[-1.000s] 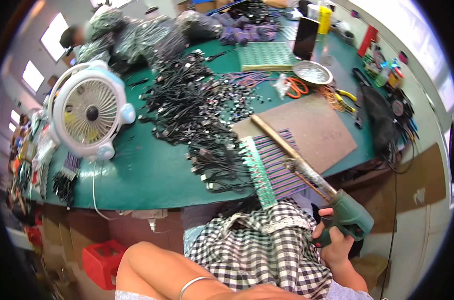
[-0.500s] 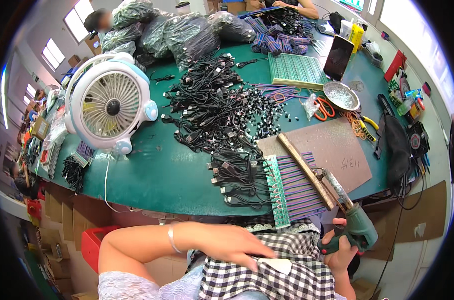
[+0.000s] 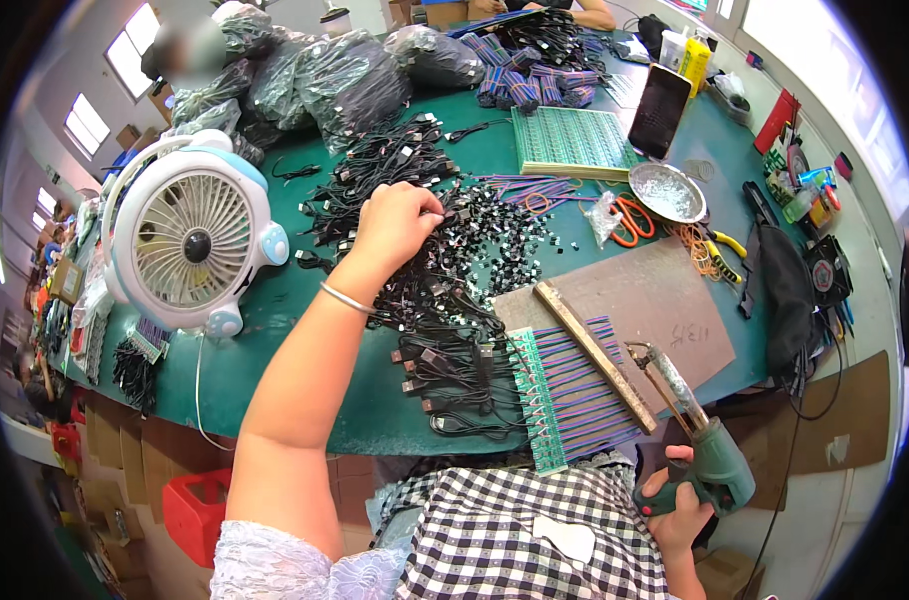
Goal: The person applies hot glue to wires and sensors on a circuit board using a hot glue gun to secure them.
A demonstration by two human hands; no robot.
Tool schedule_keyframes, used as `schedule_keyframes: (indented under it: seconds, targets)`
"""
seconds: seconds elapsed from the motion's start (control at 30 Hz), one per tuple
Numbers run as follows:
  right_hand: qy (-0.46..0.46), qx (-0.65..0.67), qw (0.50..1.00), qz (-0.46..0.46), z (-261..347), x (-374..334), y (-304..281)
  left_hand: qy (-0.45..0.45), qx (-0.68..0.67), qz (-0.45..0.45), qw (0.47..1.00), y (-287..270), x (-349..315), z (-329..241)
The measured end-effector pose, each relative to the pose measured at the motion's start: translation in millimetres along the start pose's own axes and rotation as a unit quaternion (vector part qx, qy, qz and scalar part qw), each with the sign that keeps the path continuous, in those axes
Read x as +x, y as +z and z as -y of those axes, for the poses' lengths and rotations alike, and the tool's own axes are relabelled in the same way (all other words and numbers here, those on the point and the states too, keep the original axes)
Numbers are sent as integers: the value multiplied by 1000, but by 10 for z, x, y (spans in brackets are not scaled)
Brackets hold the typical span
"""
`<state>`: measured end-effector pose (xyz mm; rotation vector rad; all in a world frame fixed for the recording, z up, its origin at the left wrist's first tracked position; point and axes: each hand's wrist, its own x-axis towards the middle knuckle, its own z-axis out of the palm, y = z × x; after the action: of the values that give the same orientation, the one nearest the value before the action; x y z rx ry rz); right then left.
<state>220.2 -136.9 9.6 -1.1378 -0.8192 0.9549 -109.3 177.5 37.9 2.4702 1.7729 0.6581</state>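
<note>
My left hand (image 3: pixel 399 226) reaches over the heap of small black connectors (image 3: pixel 510 230), its fingers bent and pressed together. Anything in that pinch is hidden. Black USB cables (image 3: pixel 405 150) lie bunched beyond and around it. In my right hand (image 3: pixel 683 505) is a green soldering gun (image 3: pixel 723 463), held at the table's front edge with its tip pointing up and left. Left of the tip, a metal bar (image 3: pixel 595 355) lies across ribbon wires (image 3: pixel 572 375). These wires extend from a green circuit board strip (image 3: pixel 537 405), with more USB cables (image 3: pixel 472 385) along its left side.
A white fan (image 3: pixel 195 240) stands at left, bulging plastic bags (image 3: pixel 350 85) behind. Stacked green boards (image 3: pixel 573 140), a phone (image 3: pixel 659 112), a metal bowl (image 3: pixel 668 192), orange scissors (image 3: pixel 630 222) and yellow-handled pliers (image 3: pixel 723 258) lie at right. Another person's arm (image 3: pixel 593 14) shows at the far edge.
My left hand has moved from my lap up and forward to the connector heap, and its fingers have closed. My right hand keeps the soldering gun in nearly the same place. The view has shifted slightly.
</note>
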Motion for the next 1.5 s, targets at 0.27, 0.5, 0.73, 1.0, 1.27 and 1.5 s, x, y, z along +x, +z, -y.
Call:
schedule_keyframes:
  seconds: [0.27, 0.5, 0.73, 1.0, 1.27, 1.5]
  targets:
    - [27, -36, 996, -76, 47, -65, 54, -58, -704, -169, 687, -327, 457, 616]
    - [89, -52, 994, 32, 40, -97, 22, -25, -690, -253, 678, -458, 599, 115]
    - [44, -44, 995, -80, 35, -194, -132, 303, -136, -121, 936, -366, -537, -1072]
    - [168, -37, 984, 53, 119, -412, -384, 233, -192, 164, 939, -39, -1610, -1459]
    - [221, -24, 968, 114, 166, -428, -424, 256, -216, 76, 939, 1, -1721, -1428]
    - [170, -153, 965, 126, 57, -471, -451, 281, -180, 46, 942, 82, -1743, -1408]
